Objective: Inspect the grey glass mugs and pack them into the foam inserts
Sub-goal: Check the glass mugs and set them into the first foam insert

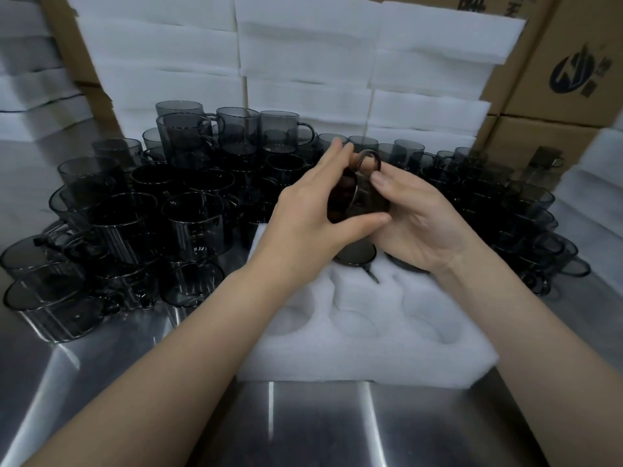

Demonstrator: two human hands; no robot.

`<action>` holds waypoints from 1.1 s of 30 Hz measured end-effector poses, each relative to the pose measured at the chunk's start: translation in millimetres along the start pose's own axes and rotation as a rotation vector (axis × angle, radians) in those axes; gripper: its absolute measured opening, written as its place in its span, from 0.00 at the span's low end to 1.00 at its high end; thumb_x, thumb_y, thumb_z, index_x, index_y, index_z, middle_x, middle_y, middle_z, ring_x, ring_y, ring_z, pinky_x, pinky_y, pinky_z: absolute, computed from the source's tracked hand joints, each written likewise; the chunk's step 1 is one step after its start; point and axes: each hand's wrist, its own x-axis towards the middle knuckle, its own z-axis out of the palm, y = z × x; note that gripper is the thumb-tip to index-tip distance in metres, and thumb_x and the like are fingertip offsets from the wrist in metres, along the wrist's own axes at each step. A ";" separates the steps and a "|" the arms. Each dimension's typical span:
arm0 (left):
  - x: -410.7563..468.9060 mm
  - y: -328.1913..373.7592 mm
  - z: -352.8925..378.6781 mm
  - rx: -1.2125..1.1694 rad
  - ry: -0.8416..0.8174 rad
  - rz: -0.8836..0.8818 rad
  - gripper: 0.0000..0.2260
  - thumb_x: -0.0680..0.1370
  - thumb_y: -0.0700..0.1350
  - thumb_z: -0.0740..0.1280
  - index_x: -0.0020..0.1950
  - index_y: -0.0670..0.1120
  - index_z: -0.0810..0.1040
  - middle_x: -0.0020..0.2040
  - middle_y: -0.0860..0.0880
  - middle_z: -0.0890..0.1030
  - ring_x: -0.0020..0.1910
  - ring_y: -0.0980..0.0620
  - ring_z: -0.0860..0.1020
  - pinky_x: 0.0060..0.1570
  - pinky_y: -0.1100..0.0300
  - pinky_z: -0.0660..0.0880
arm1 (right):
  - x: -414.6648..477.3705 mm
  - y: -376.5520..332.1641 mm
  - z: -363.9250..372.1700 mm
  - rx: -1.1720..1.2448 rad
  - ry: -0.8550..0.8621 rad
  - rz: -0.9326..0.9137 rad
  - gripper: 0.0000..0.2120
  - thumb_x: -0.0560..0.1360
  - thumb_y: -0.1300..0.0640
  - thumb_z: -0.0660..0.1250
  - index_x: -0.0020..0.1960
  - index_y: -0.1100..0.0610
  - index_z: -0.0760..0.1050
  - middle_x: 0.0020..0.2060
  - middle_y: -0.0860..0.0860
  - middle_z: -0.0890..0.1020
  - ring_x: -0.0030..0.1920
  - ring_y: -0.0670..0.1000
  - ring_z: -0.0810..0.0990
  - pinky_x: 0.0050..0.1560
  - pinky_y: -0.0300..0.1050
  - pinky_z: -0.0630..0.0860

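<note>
Between both grips, held in the air: grey glass mug [357, 200], tilted, handle [371, 161] uppermost. Direction of its mouth unclear through the dark glass.

Left grip [310, 214] closed round the mug, thumb [365, 221] under the glass body, fingers curled over the far side. Right grip [418, 220] closed on the same mug from the opposite side, thumb pressed on the glass just below the handle, other fingers hidden behind the mug.

Directly below both grips: white foam insert [354, 352], cut with round cavities and lying flat on the steel tabletop [303, 429]. In its far row, two packed mugs: one [355, 255] just under the left grip's thumb, one [403, 263] largely hidden beneath the heel of the right grip. Nearer the person than the grips: three cavities [354, 326] showing only white foam.

Left of the left grip: dense crowd of loose mugs [141, 210] on the tabletop, upright, several stacked one on another. Right of the right grip and beyond both grips: more of the same crowd, blurred towards the edge.

Beyond the grips, behind the mugs: tall stacks of white foam sheets [303, 62]. Beyond and right of the right grip: cardboard boxes [556, 106], one with a dark printed logo.
</note>
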 end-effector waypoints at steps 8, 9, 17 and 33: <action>1.6 3.2 -5.1 -0.163 0.037 -0.109 0.21 0.79 0.50 0.64 0.73 0.50 0.70 0.64 0.55 0.78 0.63 0.63 0.74 0.63 0.68 0.69 | 1.1 3.4 -4.5 -0.092 0.021 0.011 0.18 0.80 0.59 0.56 0.69 0.63 0.70 0.55 0.58 0.82 0.56 0.57 0.81 0.52 0.55 0.79; 1.5 4.0 -5.1 -0.165 0.049 -0.102 0.20 0.78 0.51 0.64 0.71 0.50 0.72 0.59 0.59 0.79 0.59 0.67 0.74 0.59 0.72 0.69 | 1.4 3.3 -4.5 -0.098 0.036 0.009 0.18 0.80 0.59 0.57 0.67 0.63 0.71 0.55 0.59 0.81 0.55 0.57 0.81 0.50 0.56 0.79; 7.2 3.7 -5.8 -0.195 0.224 -0.148 0.15 0.80 0.50 0.55 0.54 0.51 0.81 0.46 0.57 0.83 0.49 0.61 0.80 0.54 0.60 0.75 | 3.0 7.8 2.6 -0.193 0.162 -0.028 0.15 0.82 0.60 0.53 0.61 0.64 0.74 0.50 0.59 0.83 0.51 0.58 0.83 0.43 0.57 0.82; 8.5 4.6 -13.8 -0.183 0.063 -0.190 0.19 0.74 0.56 0.66 0.63 0.54 0.78 0.58 0.57 0.80 0.59 0.62 0.77 0.62 0.62 0.72 | 0.2 6.3 -1.8 -0.277 0.185 -0.142 0.21 0.72 0.67 0.66 0.64 0.59 0.73 0.57 0.56 0.80 0.59 0.56 0.80 0.54 0.59 0.80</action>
